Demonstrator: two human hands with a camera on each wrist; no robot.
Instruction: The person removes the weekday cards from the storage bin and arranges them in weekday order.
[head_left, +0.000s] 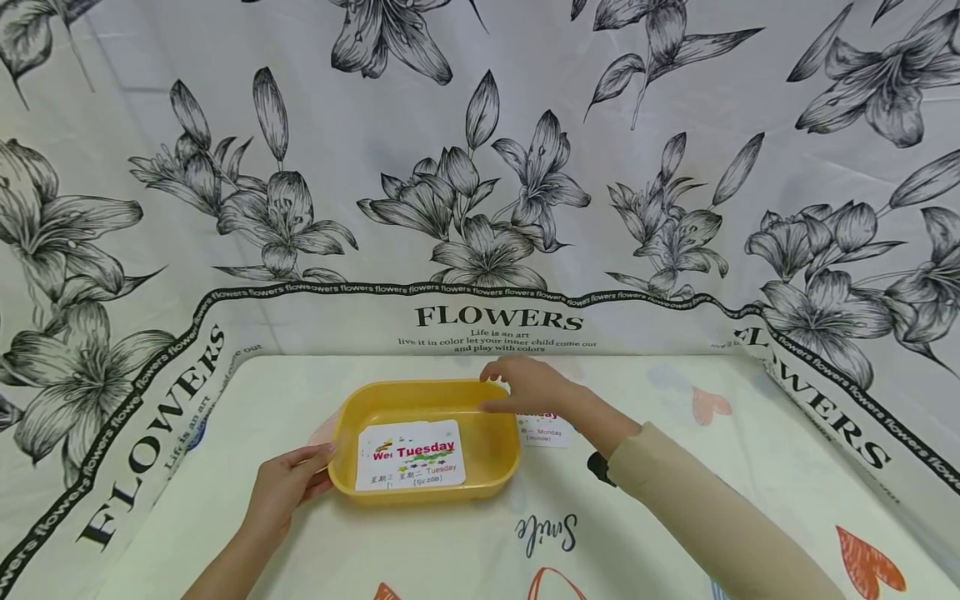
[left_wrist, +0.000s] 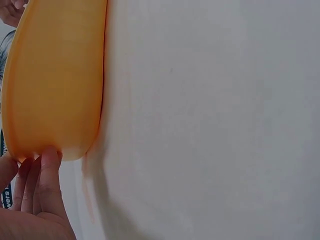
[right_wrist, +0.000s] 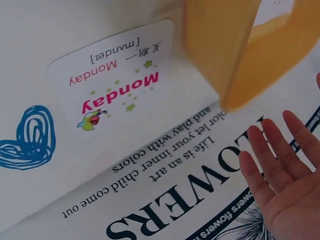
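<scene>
Near edge: a white cloth printed with red shapes and the word "Smile" (head_left: 547, 535) covers the counter (head_left: 300, 392). On the right side, a beige sleeve (head_left: 712, 508) covers the person's right arm; a dark object (head_left: 600, 468) sits at the wrist.

Near left: the person's left hand (head_left: 281, 487) grips the left end of a yellow tray (head_left: 420, 498). Its fingers are closed on the tray's end wall, with the thumb at the rim.

Centre: the tray lies lengthwise from left to right in front of the person. Two white cards lie in its left half. The Tuesday card (head_left: 431, 468) is on top; a second card (head_left: 375, 462), beginning "We", protrudes from beneath it on the left.

Right of centre: the Monday card (head_left: 547, 435) lies on the cloth just beyond the tray's right end, partly screened from the front.

Far right corner of the tray: the right hand (head_left: 536, 387) is above the rim. Its fingers are released and spread, holding nothing; the right wrist view shows a gap between fingertips and tray.

Far side: a white curtain (head_left: 495, 329) carries the word "FLOWERS", a wavy black band and black line-drawn lilies (head_left: 487, 250).
</scene>
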